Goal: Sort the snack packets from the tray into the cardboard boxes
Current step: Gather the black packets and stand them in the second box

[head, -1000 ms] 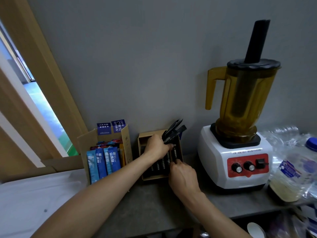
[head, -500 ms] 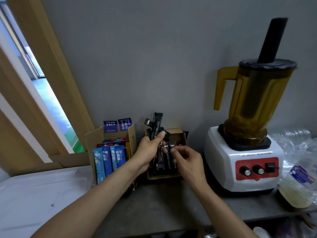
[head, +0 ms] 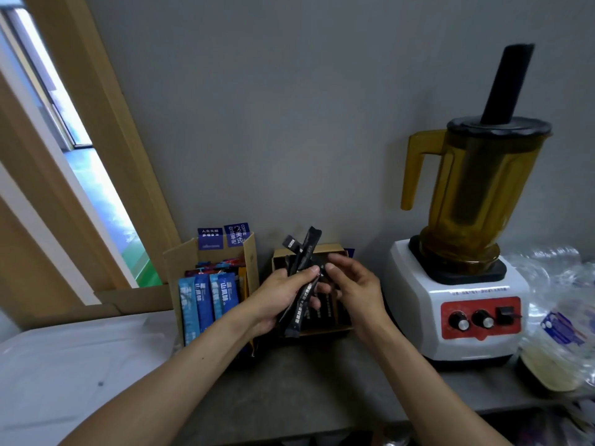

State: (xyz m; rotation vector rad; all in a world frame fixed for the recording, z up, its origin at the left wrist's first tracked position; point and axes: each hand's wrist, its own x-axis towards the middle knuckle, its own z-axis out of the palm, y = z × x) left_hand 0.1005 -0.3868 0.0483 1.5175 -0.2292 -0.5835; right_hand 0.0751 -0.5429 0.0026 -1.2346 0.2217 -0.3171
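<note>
**Black packets held just in front of their box**

Above the worktop, the grip of your left hand wraps a loose bundle of black packets, splayed at the top. Your right hand sits just beside it, fingers curled; I cannot tell whether it pinches one. Just behind stands the small box, with black packets in it. A splayed packet could slip free, or catch the rim and drop into the blue-packet box alongside.
</note>
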